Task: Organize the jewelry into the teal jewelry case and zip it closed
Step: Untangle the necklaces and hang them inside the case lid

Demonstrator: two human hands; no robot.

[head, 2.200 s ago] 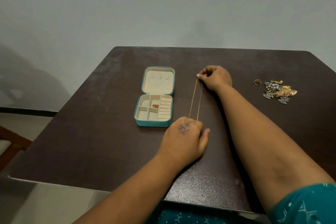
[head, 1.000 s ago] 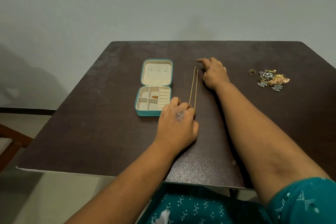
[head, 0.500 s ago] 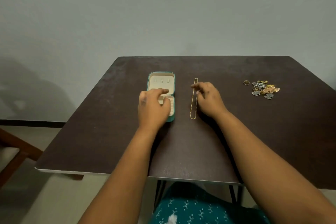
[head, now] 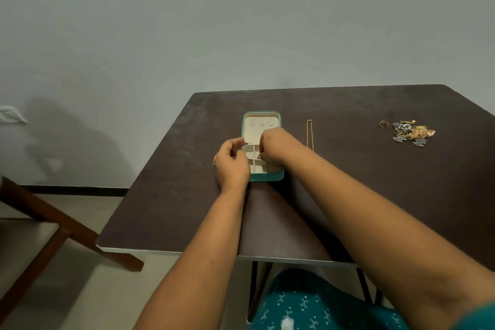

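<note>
1. Head view: one open teal jewelry case at the dark table's centre, one gold chain at its 3 o'clock, one jewelry pile and one ring farther right.
2. Left hand, fingers curled, touches the case's left edge; right hand reaches into the cream compartments; whether either holds anything cannot be told.

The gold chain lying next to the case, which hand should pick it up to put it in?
Probably the right hand. The gold chain lies on the table just to that hand's right, beside the open case. The left hand is at the case's far side and would have to reach across it.
</note>
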